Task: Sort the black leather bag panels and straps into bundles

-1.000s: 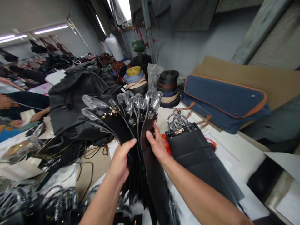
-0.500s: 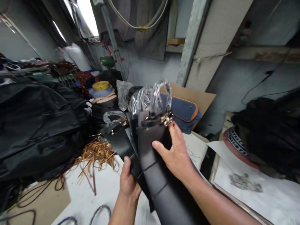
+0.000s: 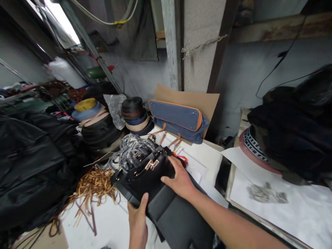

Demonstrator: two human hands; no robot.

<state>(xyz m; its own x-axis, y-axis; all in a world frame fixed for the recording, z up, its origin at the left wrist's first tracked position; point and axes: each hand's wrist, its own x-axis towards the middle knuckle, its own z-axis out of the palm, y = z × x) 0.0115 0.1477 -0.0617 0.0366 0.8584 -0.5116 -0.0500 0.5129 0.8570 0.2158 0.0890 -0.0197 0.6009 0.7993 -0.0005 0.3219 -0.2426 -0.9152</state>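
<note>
A stack of black leather bag panels (image 3: 178, 211) lies slanted on the white table in front of me. Plastic-wrapped handles (image 3: 135, 148) loop up in a bunch at its far end, and a gold-coloured clasp (image 3: 152, 164) shines on the top panel. My left hand (image 3: 138, 214) grips the stack's left edge, thumb up along the side and fingers hidden beneath. My right hand (image 3: 180, 178) holds the right edge near the clasp, its thumb on top of the leather and the other fingers partly out of sight over the edge.
A blue bag with orange trim (image 3: 177, 116) leans on cardboard (image 3: 211, 107) behind. Rolls of strap (image 3: 133, 109) stand to its left. Thin brown strips (image 3: 94, 183) pile beside a large black bag (image 3: 33, 166). Dark fabric (image 3: 293, 128) heaps on the right-hand table.
The stack has tipped down from standing raised to lying lower, its handles now bunched together leftward. Both hands came down with it. My view has turned to the right.
</note>
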